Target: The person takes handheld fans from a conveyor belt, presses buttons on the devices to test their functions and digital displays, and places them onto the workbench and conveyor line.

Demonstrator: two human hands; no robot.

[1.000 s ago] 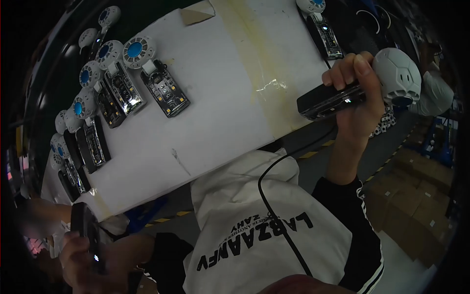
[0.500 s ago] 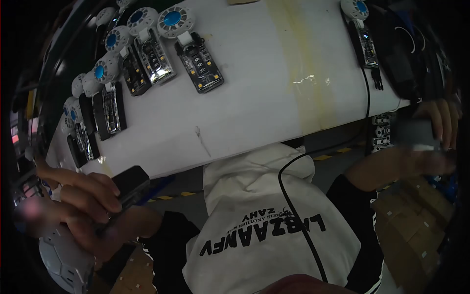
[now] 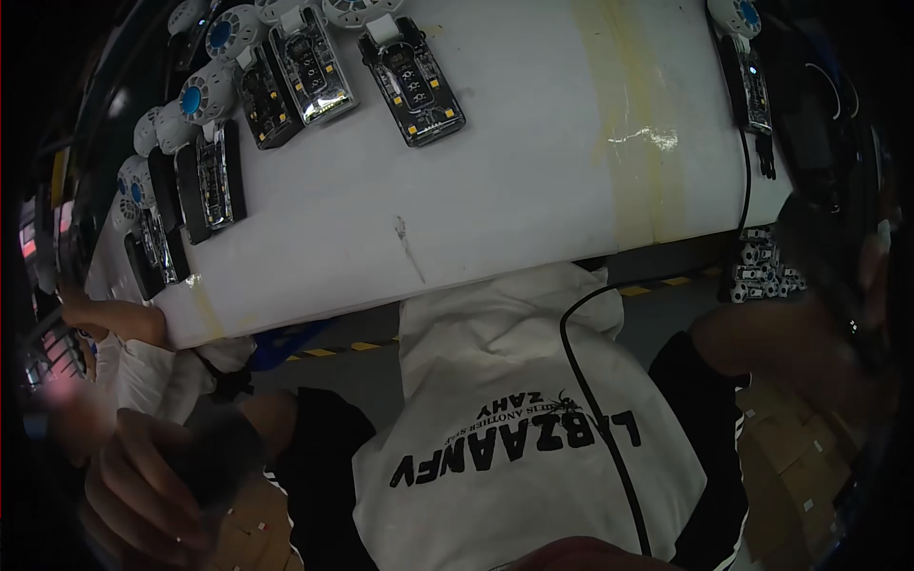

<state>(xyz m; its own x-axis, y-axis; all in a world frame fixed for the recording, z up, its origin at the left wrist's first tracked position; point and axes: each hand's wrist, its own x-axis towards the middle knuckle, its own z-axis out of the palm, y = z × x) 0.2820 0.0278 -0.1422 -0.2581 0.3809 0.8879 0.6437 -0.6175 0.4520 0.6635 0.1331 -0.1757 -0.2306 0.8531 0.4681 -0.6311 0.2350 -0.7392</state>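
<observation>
My left hand point(image 3: 148, 481), low at the left edge, is closed around a dark, block-shaped device point(image 3: 221, 455) blurred by motion. It is off the table, beside my left sleeve. At the far right, my right hand point(image 3: 871, 271) is in deep shadow and blurred, its fingers curled about a dark object point(image 3: 821, 243) whose kind I cannot make out. On the table lie several black devices with clear covers and white round heads; one of these devices point(image 3: 414, 86) lies apart, nearest the middle.
The white table point(image 3: 514, 190) has yellowed tape point(image 3: 647, 181) across it. A lit device point(image 3: 752, 86) with a black cable point(image 3: 581, 352) lies at the right. Small white parts point(image 3: 762, 271) are stacked below the edge. Another person's arm point(image 3: 124, 319) shows at left; cardboard point(image 3: 790, 457) lies below.
My left hand has dropped down with the dark device, away from the table edge. My right hand has shifted within the right edge and become darker. The view has tilted slightly.
</observation>
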